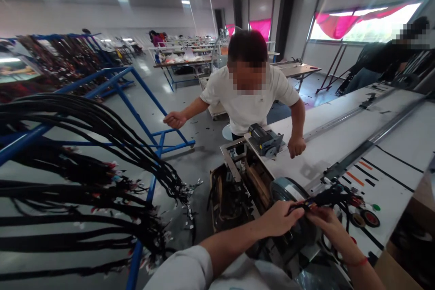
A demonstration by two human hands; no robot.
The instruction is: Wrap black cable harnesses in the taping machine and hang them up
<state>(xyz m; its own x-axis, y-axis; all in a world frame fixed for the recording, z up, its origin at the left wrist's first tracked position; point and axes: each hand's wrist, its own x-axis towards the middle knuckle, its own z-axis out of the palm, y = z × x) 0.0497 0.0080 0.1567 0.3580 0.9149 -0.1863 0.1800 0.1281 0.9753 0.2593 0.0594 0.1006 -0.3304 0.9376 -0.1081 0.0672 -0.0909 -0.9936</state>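
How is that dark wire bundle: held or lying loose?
Held: the left hand and right hand grip the dark wire bundle. Whether its far end touches the white table, I cannot tell.

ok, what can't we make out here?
Wire bundle, head view: held part hidden by left grip and right grip.
Grey wheel, head view: partly covered by left grip.
Black cables, head view: cut off by left edge.
Far table, head view: items blurred, too small to name.

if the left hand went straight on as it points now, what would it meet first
The left hand would likely meet the bare right hand first, just past the dark bundle of thin wires at its fingertips, though depth is unclear.
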